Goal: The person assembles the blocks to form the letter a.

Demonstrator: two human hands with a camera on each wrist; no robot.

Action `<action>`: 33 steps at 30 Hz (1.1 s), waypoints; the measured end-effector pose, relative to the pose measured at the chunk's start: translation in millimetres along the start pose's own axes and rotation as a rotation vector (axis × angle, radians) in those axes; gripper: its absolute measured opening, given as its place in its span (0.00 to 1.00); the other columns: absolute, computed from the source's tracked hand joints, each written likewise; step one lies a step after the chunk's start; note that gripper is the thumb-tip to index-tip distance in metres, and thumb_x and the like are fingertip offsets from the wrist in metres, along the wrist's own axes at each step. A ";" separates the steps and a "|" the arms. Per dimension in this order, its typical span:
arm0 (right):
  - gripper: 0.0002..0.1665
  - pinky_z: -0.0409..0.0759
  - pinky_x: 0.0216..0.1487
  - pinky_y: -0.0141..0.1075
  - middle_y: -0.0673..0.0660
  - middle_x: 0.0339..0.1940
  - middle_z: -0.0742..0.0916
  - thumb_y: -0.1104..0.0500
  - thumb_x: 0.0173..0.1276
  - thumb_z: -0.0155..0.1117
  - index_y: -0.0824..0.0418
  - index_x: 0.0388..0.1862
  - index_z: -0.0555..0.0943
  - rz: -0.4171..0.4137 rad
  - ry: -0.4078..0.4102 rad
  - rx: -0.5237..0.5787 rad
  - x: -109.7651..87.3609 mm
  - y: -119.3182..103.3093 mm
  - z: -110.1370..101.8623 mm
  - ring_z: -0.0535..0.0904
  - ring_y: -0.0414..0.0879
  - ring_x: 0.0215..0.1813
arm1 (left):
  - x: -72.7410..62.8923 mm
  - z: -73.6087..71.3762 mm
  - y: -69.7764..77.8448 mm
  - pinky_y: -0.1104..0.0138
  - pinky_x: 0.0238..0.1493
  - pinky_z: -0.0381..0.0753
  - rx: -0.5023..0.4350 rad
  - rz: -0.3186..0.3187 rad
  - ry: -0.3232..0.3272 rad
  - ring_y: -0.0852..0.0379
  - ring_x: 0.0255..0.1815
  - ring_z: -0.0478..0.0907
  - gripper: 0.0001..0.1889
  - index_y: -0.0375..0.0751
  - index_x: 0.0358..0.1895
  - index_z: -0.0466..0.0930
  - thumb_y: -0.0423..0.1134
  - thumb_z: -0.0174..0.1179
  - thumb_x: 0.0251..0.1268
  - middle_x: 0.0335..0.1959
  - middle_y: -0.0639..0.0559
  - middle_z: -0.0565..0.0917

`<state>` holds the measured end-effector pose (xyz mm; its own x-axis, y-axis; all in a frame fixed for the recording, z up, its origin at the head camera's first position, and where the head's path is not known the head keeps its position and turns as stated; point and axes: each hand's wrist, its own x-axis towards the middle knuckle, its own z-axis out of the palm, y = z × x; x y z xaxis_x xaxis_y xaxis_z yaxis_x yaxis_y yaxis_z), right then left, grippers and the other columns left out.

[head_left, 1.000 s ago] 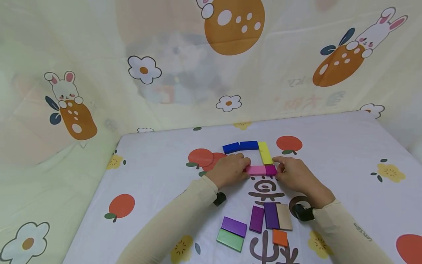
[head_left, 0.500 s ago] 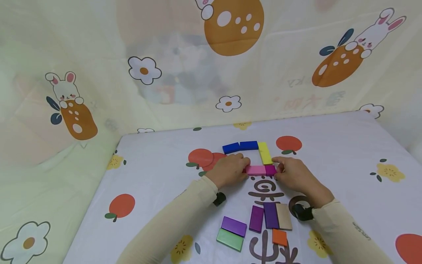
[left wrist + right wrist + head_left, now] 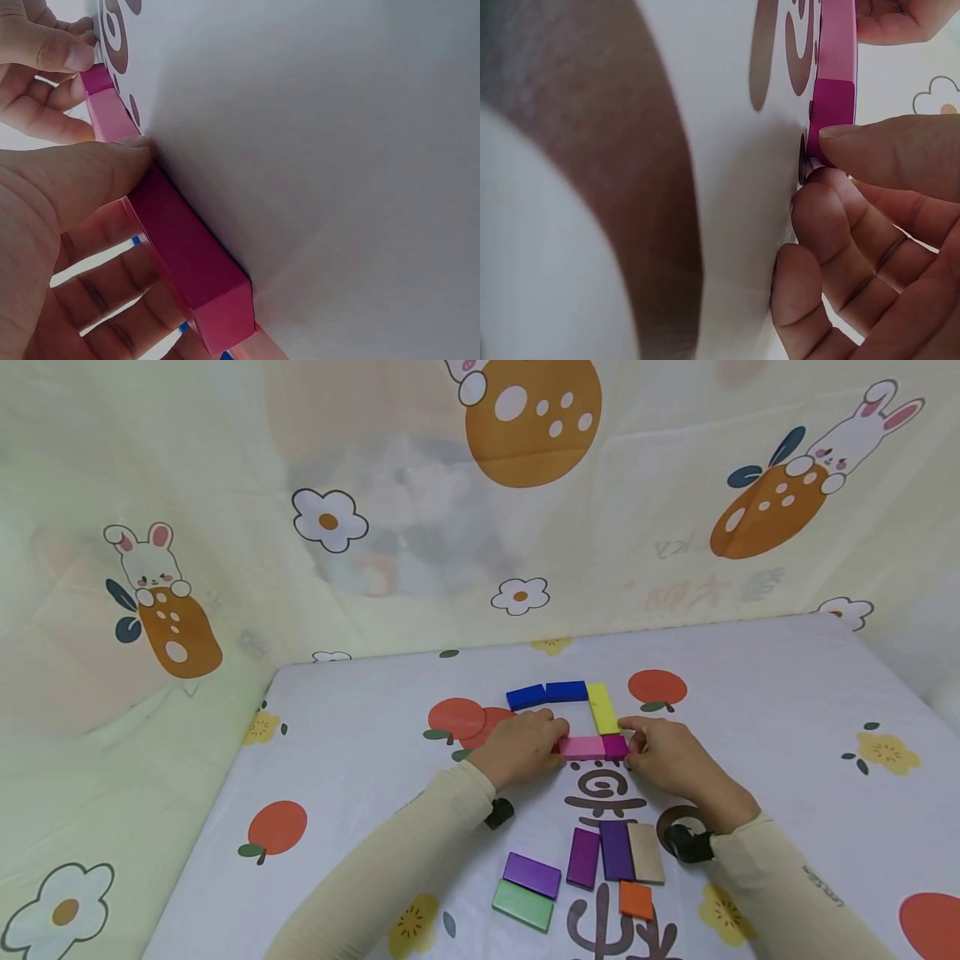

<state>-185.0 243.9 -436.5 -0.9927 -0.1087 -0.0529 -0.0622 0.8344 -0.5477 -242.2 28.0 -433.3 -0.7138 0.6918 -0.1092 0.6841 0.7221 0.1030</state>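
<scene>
My left hand (image 3: 525, 747) holds a long magenta block (image 3: 187, 244), thumb on its near side and fingers behind it. Mostly this block is hidden by the hand in the head view. A pink block (image 3: 582, 747) continues the row to the right, ending in a short magenta block (image 3: 615, 747). At that right end my right hand (image 3: 675, 762) pinches the short block, its thumb on the near face in the right wrist view. Behind the row, a yellow block (image 3: 603, 708) runs back to two blue blocks (image 3: 566, 691) laid end to end.
Nearer the person lie a purple block (image 3: 532, 875), a green block (image 3: 523, 906), a plum block (image 3: 583, 858), a dark violet block (image 3: 617, 850), a beige block (image 3: 647, 852) and an orange block (image 3: 636, 900). A printed cloth (image 3: 360, 760) covers the table; a patterned curtain (image 3: 420, 627) hangs behind.
</scene>
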 end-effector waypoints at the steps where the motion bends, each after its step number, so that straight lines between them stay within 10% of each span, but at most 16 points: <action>1: 0.30 0.73 0.37 0.41 0.56 0.29 0.80 0.71 0.64 0.64 0.77 0.66 0.76 -0.001 -0.001 0.003 -0.3 0.5 -0.1 0.75 0.51 0.36 | 0.0 0.2 0.0 0.71 0.39 0.75 0.000 -0.001 0.000 0.60 0.40 0.75 0.15 0.49 0.55 0.83 0.48 0.68 0.71 0.40 0.55 0.79; 33: 0.33 0.73 0.34 0.38 0.56 0.29 0.81 0.68 0.65 0.67 0.76 0.69 0.74 0.050 -0.028 0.031 3.8 0.4 1.0 0.74 0.49 0.33 | -0.9 0.2 1.5 0.73 0.39 0.75 -0.004 -0.009 -0.001 0.60 0.40 0.75 0.15 0.48 0.55 0.83 0.49 0.67 0.72 0.39 0.56 0.79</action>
<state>-188.7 243.3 -437.8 -0.9911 -0.0834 -0.1041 -0.0094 0.8220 -0.5694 -240.5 28.4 -433.2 -0.7199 0.6852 -0.1109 0.6769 0.7284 0.1063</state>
